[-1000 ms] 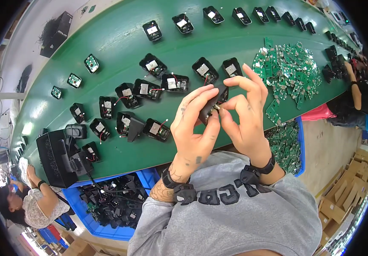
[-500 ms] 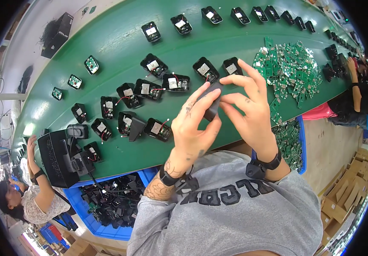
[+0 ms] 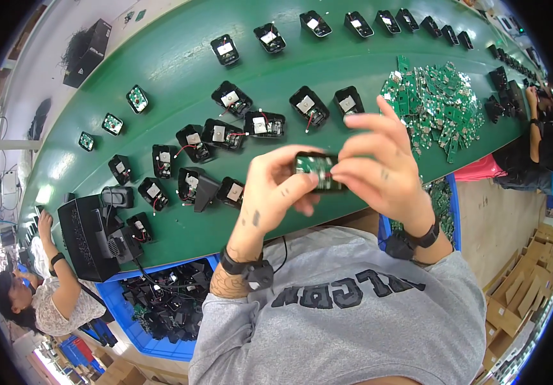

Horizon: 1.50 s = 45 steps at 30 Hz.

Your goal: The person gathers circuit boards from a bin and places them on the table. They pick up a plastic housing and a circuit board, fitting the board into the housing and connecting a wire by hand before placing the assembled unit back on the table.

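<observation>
My left hand [image 3: 275,186] is closed round a small black plastic housing [image 3: 335,184] above the near side of the green bench. Its open side faces up, and a green circuit board [image 3: 312,168] shows inside, with my left thumb resting on the board. At the housing's right end my right hand [image 3: 379,163] has thumb and forefinger pinched together, the other fingers raised and blurred. A bit of red shows by those fingertips; what they pinch is too small and smeared to make out. Beyond my hands, another open black housing [image 3: 308,108] with a white block and red wire lies on the bench.
Several similar housings [image 3: 224,133] are spread over the green bench [image 3: 180,64]. A heap of green circuit boards [image 3: 433,106] lies to the right. A black bin [image 3: 84,237] stands at left, above a blue crate [image 3: 161,350] of black parts. Co-workers are at both sides.
The housing has been turned so its open side and green board face up, and it has come lower, nearer to me. My right hand has shifted to its right end.
</observation>
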Tool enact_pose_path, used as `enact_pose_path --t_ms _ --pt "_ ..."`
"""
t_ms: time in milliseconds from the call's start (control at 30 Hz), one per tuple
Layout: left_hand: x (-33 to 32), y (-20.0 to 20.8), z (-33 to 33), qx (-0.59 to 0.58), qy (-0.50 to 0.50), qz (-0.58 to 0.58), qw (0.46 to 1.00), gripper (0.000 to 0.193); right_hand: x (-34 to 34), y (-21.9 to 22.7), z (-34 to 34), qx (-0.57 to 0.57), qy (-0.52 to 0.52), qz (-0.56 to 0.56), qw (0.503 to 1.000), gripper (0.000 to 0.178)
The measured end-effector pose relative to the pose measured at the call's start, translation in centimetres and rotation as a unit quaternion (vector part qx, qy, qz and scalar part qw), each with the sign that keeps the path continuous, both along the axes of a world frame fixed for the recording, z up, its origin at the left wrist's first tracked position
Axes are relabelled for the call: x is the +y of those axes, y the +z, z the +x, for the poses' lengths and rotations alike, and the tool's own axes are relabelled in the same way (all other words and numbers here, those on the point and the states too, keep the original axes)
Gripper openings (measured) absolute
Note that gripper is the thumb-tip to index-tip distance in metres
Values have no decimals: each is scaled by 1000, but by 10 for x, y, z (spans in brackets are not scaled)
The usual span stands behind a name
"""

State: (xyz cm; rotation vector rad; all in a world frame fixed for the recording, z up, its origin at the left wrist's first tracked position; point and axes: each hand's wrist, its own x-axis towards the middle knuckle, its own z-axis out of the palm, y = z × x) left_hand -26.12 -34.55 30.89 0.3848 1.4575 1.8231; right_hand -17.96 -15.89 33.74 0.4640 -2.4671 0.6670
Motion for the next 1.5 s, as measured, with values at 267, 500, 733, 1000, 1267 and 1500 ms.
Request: enact_pose_path --t_ms 267,500,733,1000,1267,1500 --pt "15 -10 25 498 208 -79 838 51 -19 -23 0 -96 -120 -335 930 19" --pt "16 -9 25 407 256 -77 873 49 -36 -29 4 -25 -55 -234 970 29" --pt "8 5 -3 458 181 -98 865 45 -9 -30 22 -160 98 -243 952 24" --pt "-52 30 -201 696 87 -425 573 31 81 -65 89 -180 -383 -69 903 41" --pt "-61 -14 -317 533 -138 -523 650 27 94 -77 102 -228 -309 -49 922 52" --pt "22 -37 -271 582 95 -514 623 37 99 -91 101 -78 -302 -2 950 29"
